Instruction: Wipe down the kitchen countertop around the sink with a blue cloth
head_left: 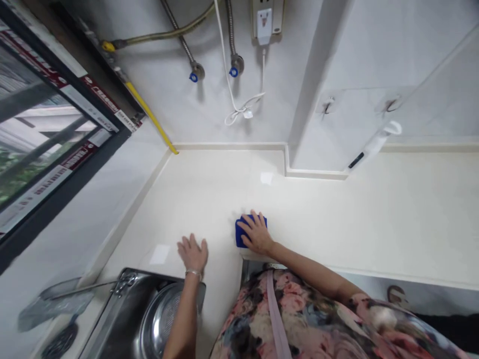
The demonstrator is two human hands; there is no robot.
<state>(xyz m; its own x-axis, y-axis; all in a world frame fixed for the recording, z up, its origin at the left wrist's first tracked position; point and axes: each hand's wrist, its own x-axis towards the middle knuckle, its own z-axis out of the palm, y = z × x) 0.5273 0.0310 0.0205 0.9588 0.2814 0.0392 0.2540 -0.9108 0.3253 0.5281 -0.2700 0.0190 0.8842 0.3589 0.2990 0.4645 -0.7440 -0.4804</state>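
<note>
My right hand [257,235] holds a folded blue cloth [240,234] down against the cream countertop [209,189], its fingers spread over the top. The cloth lies close to the counter's front edge, and my palm and fingers hide part of it. To the left, my left hand [193,257] rests open on the bare countertop, fingers apart, with a bracelet at the wrist. It holds nothing and is beside the sink corner. A white square patch [159,254] lies left of that hand, and another white patch [267,178] is farther back.
A metal sink [112,324] with a steel colander [159,319] inside is at lower left, partly behind my left forearm. Pipe valves [236,65], a plugged white cable [243,110] and a yellow pipe [151,117] run along the wall. A wall column [318,124] juts out at right.
</note>
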